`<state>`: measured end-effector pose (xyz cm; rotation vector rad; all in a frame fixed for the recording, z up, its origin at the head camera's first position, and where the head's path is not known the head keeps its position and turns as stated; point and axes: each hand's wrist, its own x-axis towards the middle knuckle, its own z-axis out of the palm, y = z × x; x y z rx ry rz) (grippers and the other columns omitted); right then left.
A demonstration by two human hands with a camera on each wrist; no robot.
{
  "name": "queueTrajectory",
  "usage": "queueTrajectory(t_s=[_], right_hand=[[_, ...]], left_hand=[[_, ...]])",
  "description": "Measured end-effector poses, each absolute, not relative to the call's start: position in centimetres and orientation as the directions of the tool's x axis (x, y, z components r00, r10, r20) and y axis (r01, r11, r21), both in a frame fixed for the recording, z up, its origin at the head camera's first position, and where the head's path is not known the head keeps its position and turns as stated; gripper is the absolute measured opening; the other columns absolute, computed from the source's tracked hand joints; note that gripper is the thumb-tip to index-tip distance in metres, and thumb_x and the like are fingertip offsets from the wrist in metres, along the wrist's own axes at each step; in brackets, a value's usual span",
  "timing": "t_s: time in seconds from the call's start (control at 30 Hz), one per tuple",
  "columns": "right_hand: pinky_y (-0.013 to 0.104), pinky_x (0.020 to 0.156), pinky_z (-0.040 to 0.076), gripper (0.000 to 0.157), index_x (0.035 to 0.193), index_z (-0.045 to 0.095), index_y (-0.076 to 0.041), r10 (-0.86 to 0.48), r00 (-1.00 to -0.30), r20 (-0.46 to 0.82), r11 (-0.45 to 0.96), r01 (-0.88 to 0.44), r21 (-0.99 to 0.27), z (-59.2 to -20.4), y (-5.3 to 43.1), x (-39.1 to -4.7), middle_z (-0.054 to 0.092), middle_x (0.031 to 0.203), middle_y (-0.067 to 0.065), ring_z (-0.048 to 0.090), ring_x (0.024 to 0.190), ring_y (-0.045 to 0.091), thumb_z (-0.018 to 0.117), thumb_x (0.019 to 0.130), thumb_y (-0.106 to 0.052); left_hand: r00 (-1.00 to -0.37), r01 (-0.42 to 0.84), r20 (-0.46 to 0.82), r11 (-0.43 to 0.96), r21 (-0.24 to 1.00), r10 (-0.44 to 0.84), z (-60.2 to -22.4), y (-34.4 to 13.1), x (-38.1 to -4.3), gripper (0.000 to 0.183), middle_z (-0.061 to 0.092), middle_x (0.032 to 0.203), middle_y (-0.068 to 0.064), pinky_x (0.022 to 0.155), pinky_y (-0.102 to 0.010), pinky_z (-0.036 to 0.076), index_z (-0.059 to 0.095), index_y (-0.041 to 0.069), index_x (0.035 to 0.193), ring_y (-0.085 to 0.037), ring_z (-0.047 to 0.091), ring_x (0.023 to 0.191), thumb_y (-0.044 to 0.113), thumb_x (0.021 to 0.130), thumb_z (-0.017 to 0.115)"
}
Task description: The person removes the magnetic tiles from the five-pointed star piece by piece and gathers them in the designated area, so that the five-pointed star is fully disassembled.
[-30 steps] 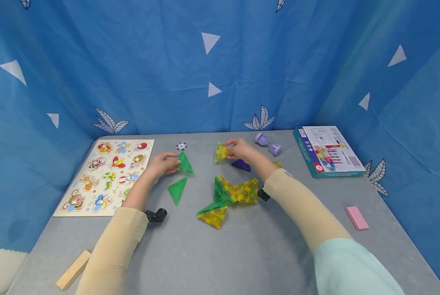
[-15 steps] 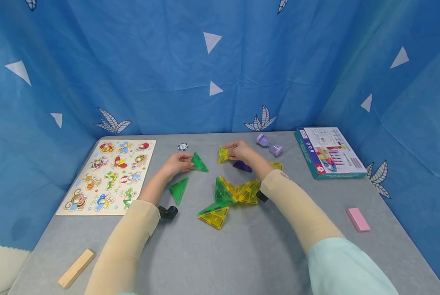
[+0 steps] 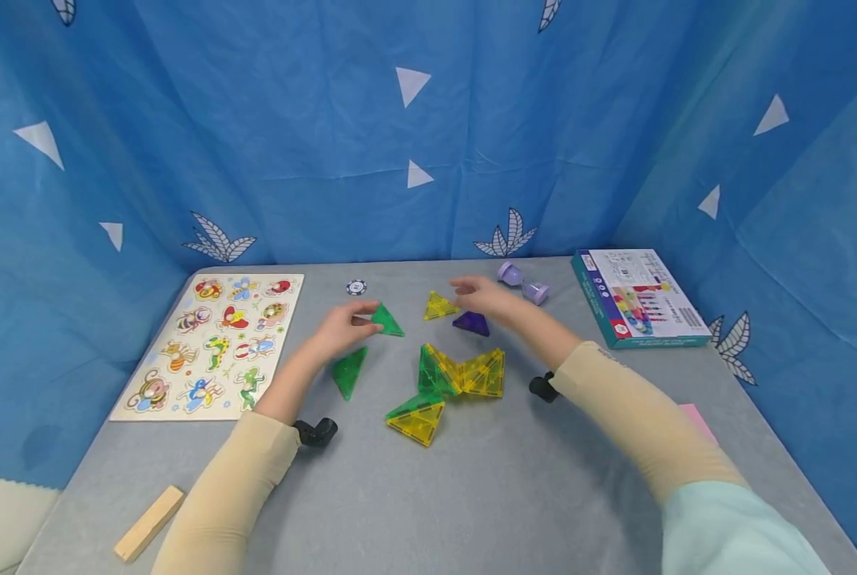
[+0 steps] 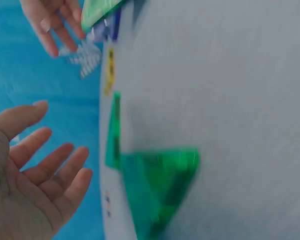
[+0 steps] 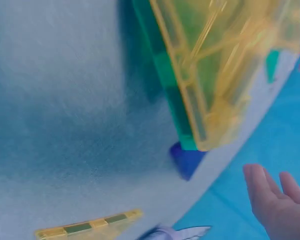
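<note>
My left hand (image 3: 345,329) is at a green triangular magnetic tile (image 3: 387,319); in the left wrist view its fingers (image 4: 65,172) are spread and hold nothing. A second green triangle tile (image 3: 349,372) lies just nearer, below the wrist. My right hand (image 3: 484,297) hovers with loose fingers over the far middle, beside a flat yellow triangle tile (image 3: 440,306) and a purple triangle tile (image 3: 473,323). Between the forearms sits a joined shape of yellow and green tiles (image 3: 482,373), folded up in points. One more yellow tile (image 5: 90,227) shows in the right wrist view, hidden by my arm in the head view.
An insect puzzle board (image 3: 220,343) is at left, a wooden block (image 3: 149,523) at front left. A poker chip (image 3: 356,287) and a purple hourglass (image 3: 522,283) lie at the back. Right are a teal box (image 3: 640,295) and a pink block (image 3: 697,421), partly behind the sleeve. Blue curtain surrounds the table.
The left hand carried the green triangle tile rightward and let go of it. The right hand set the yellow triangle tile flat, released it and drew back slightly right.
</note>
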<state>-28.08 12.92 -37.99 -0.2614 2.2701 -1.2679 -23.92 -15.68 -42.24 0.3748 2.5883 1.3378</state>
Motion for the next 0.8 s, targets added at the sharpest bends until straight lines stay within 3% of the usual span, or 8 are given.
queueTrajectory(t_s=[0.17, 0.37, 0.53, 0.8], right_hand=[[0.045, 0.103, 0.035, 0.052, 0.142, 0.037, -0.008, -0.513, -0.829, -0.223, 0.422, -0.017, -0.907, -36.8, 14.6, -23.8, 0.043, 0.139, 0.016, 0.043, 0.126, 0.03, 0.054, 0.094, -0.015], [0.04, 0.094, 0.044, 0.042, 0.134, 0.046, -0.004, -0.593, -0.796, -0.122, 0.29, -0.069, -0.955, -37.3, 16.4, -17.6, 0.056, 0.124, 0.018, 0.052, 0.114, 0.035, 0.055, 0.095, -0.015], [0.041, 0.087, 0.049, 0.039, 0.126, 0.05, 0.007, -0.663, -0.731, -0.163, 0.251, -0.011, -0.968, -39.2, 16.3, -14.0, 0.059, 0.115, 0.027, 0.057, 0.105, 0.041, 0.057, 0.093, -0.012], [0.033, 0.077, 0.051, 0.039, 0.123, 0.048, 0.009, -0.666, -0.696, -0.268, 0.323, 0.055, -0.945, -42.9, 13.7, -12.1, 0.063, 0.106, 0.018, 0.062, 0.094, 0.022, 0.059, 0.091, -0.009]], left_hand=[[-0.886, 0.243, -0.029, 0.516, 0.821, 0.462, -41.5, -14.2, -20.3, 0.053, 0.051, 0.132, -0.017, 0.09, -0.045, 0.046, 0.048, 0.004, 0.135, -0.031, 0.054, 0.113, 0.026, 0.09, 0.064], [-0.834, 0.257, -0.093, 0.532, 0.807, 0.544, -41.8, -13.3, -16.4, 0.056, 0.056, 0.127, -0.015, 0.088, -0.041, 0.047, 0.05, 0.004, 0.133, -0.026, 0.058, 0.109, 0.032, 0.087, 0.066], [-0.823, 0.277, -0.131, 0.59, 0.758, 0.553, -42.4, -12.5, -14.5, 0.051, 0.063, 0.117, -0.01, 0.081, -0.034, 0.05, 0.057, 0.004, 0.127, -0.018, 0.062, 0.099, 0.029, 0.084, 0.07], [-0.843, 0.345, -0.088, 0.658, 0.669, 0.531, -43.7, -11.2, -13.1, 0.042, 0.065, 0.107, -0.005, 0.071, -0.03, 0.05, 0.064, 0.006, 0.117, -0.014, 0.061, 0.084, 0.021, 0.08, 0.074]])
